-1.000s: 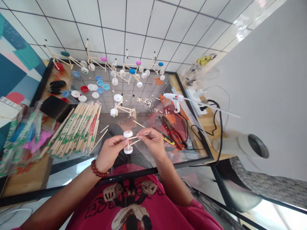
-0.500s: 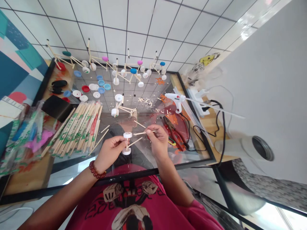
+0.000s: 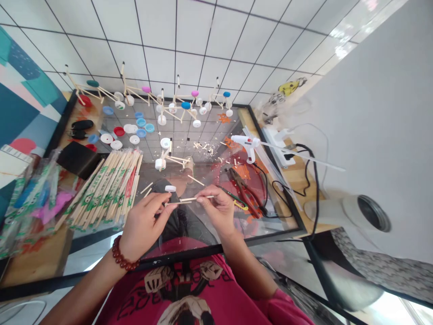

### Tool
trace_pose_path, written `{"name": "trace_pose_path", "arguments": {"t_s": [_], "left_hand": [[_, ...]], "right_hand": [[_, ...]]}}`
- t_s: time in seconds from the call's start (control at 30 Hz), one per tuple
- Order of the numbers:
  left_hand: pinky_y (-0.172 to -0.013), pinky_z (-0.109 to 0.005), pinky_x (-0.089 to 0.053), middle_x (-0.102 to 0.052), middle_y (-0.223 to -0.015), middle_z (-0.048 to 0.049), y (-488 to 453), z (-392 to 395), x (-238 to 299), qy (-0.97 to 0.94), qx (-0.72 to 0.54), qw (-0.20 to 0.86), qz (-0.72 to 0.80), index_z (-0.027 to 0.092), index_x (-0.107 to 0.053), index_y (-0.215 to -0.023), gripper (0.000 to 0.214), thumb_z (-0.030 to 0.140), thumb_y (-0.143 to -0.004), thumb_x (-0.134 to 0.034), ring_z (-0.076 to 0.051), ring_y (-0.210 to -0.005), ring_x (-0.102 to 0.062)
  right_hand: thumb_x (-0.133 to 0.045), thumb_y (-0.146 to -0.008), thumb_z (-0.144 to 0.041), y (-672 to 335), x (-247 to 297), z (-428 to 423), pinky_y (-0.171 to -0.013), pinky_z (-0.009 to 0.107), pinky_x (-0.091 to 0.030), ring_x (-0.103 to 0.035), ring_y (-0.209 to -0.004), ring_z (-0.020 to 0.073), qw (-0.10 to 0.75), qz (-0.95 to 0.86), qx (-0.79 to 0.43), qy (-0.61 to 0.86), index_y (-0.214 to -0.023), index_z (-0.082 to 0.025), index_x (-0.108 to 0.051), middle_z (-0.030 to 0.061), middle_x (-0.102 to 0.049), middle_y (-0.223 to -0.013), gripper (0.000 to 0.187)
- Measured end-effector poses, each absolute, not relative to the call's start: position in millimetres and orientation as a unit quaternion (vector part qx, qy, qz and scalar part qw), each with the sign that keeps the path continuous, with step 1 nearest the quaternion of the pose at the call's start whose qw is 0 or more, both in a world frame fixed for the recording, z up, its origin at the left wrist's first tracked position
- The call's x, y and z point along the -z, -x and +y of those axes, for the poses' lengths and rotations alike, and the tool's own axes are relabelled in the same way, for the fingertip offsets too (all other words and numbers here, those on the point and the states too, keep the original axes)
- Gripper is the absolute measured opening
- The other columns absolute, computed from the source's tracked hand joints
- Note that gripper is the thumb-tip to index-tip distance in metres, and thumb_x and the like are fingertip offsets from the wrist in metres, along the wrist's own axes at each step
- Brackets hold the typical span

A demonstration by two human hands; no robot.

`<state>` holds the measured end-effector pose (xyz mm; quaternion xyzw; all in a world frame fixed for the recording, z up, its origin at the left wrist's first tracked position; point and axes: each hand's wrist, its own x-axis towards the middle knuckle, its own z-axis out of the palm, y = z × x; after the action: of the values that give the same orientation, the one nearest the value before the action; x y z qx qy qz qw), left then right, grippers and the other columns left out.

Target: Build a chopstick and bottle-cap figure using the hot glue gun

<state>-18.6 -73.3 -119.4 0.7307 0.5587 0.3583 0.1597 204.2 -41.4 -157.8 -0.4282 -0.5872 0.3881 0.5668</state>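
Observation:
My left hand (image 3: 144, 221) is closed on a small cap-and-stick piece: a white bottle cap (image 3: 170, 188) shows above my fingers, with a thin stick running right from it. My right hand (image 3: 218, 210) pinches a loose wooden stick (image 3: 196, 198) and holds its end against that piece. Both hands hover over the glass tabletop (image 3: 199, 225) just in front of my red shirt. A half-built cap-and-stick model (image 3: 165, 155) lies on the glass beyond my hands.
A pile of wrapped chopsticks (image 3: 108, 185) lies left. A white glue gun (image 3: 248, 144), red pliers (image 3: 243, 187) and black cables sit right. Loose bottle caps (image 3: 130, 128) and several finished stick models (image 3: 176, 104) line the far edge. A black box (image 3: 77, 158) lies left.
My left hand has turned the cap piece, so only one white cap shows now. My right hand has brought its stick down level against it. The view shifted slightly.

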Motion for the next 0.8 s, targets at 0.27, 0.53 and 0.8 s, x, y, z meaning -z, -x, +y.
{"name": "trace_pose_path", "arguments": {"t_s": [0.27, 0.53, 0.8], "left_hand": [[-0.058, -0.021, -0.055, -0.079, -0.081, -0.0003, 4.7, -74.2, 112.0, -0.709, -0.385, 0.241, 0.539, 0.02, -0.077, -0.097, 0.01, 0.026, -0.1, -0.069, -0.011, -0.061, -0.069], [-0.058, -0.019, -0.055, -0.077, -0.083, -0.0012, 3.4, -73.2, 109.9, -0.726, -0.415, 0.197, 0.511, 0.019, -0.072, -0.099, 0.008, 0.015, -0.099, -0.064, -0.01, -0.06, -0.068], [-0.068, -0.027, -0.06, -0.078, -0.082, -0.0044, 5.8, -67.9, 119.2, -0.772, -0.391, 0.027, 0.5, 0.019, -0.069, -0.097, 0.014, 0.008, -0.094, -0.062, -0.017, -0.071, -0.075]], "right_hand": [[-0.078, -0.097, -0.021, -204.7, 146.9, -41.4, -0.082, 0.041, -0.059, -0.077, -0.077, 0.0198, 0.577, -0.696, -0.263, 0.337, -0.101, -0.029, -0.074, 0.0003, -0.084, -0.088, 0.01], [-0.076, -0.097, -0.016, -206.5, 145.9, -44.6, -0.084, 0.039, -0.059, -0.077, -0.074, 0.0179, 0.538, -0.767, -0.14, 0.321, -0.105, -0.028, -0.074, 0.0006, -0.086, -0.09, 0.015], [-0.072, -0.095, -0.01, -203.4, 158.4, -48.0, -0.083, 0.039, -0.056, -0.076, -0.078, 0.0192, 0.459, -0.821, -0.082, 0.329, -0.118, -0.027, -0.07, 0.0016, -0.086, -0.096, 0.029]]}}
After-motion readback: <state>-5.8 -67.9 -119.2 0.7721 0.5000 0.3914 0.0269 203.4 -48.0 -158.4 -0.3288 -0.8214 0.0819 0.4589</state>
